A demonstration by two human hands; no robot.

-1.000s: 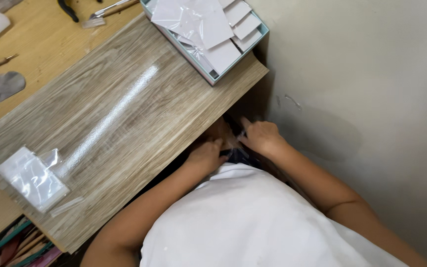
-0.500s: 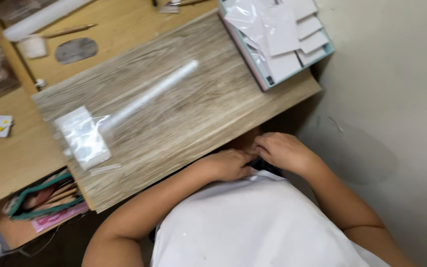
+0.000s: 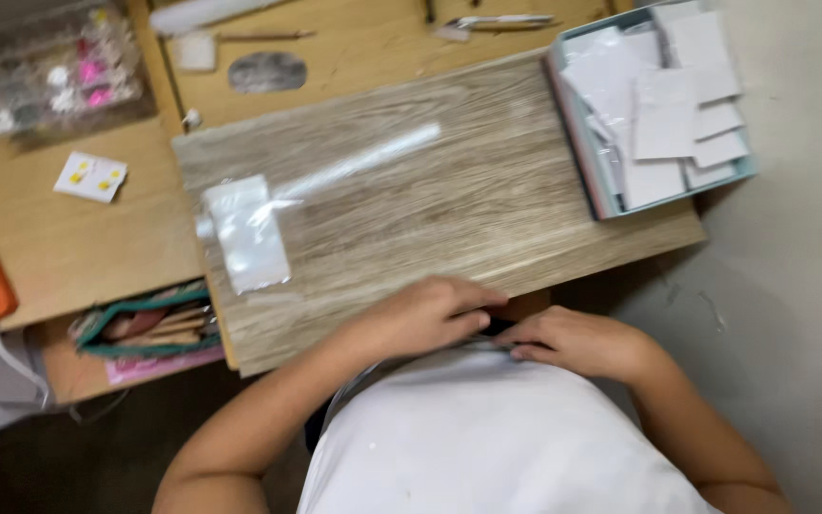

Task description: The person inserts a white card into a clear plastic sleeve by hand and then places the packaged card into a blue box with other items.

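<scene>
While both hands meet at lower centre, left hand (image 3: 425, 314) lies nearer the clear bag (image 3: 247, 233), up-left; right hand (image 3: 577, 341) farther; fingers curled, grip unclear.

Grey-grained wooden board (image 3: 449, 200) over a tan desk (image 3: 68, 238), pale floor (image 3: 801, 286) alongside.

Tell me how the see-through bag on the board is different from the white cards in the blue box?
The bag is clear and shiny; the cards are solid white. The bag lies alone, flat on the wooden board; the cards are piled together inside the box. Both are thin and flat, away from the hands.
</scene>
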